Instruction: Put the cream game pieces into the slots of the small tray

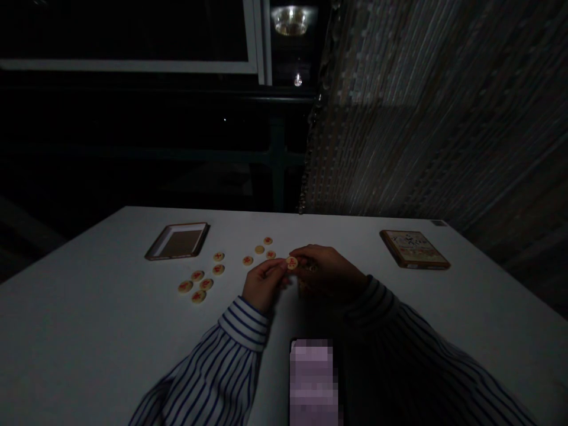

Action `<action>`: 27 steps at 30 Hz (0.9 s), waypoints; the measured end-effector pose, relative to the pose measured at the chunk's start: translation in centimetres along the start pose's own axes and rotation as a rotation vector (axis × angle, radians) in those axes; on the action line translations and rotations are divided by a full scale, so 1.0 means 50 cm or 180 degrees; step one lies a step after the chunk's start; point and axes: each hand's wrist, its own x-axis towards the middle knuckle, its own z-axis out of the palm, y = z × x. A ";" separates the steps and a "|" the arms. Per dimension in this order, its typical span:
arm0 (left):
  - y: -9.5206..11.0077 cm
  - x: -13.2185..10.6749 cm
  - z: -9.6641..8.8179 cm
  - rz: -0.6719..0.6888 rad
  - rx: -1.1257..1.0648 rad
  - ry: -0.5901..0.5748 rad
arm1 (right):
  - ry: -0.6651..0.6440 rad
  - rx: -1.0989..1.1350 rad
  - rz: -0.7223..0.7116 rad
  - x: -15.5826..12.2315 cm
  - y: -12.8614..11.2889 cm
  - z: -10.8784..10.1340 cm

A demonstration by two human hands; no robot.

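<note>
Pinched between the fingers of my left hand (262, 284) is a round xiangqi piece (291, 262) with a red character facing up. The fingertips of my right hand (331, 266) close on the same piece from the right. Shadow under my right hand partly hides more pieces (313, 268). Just beyond my hands lie several loose pieces, among them a blank-looking one (260, 249) and a red-marked one (247, 260). To the left, another loose group of red-marked pieces (206, 284) rests flat on the white table (110, 331).
An open, shallow box part (177, 241) stands at the table's back left. At the back right lies a closed-looking flat box or lid (415, 248) with a printed top. A lit phone (313, 378) sits at the near edge. Behind the table hangs a strand curtain (377, 118); the room is dim.
</note>
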 end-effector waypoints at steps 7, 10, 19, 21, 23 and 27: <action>0.002 0.001 0.000 0.0018 0.0024 -0.0047 | -0.0088 -0.0365 -0.0100 0.001 -0.003 -0.003; 0.002 0.000 0.000 0.0027 0.0064 -0.0069 | -0.0096 -0.0421 -0.0137 0.001 0.001 -0.002; -0.006 0.002 0.002 0.0060 -0.0004 -0.0068 | -0.0111 -0.0784 -0.0261 -0.003 -0.006 -0.005; -0.007 0.001 0.003 0.0065 -0.0007 -0.0055 | -0.0111 -0.0814 -0.0298 -0.002 -0.004 -0.004; -0.006 0.001 0.004 0.0057 -0.0016 -0.0056 | -0.0127 -0.0830 -0.0300 -0.002 0.000 -0.002; -0.005 0.000 0.004 0.0025 0.0004 -0.0055 | -0.0162 -0.0839 -0.0282 0.000 0.003 -0.002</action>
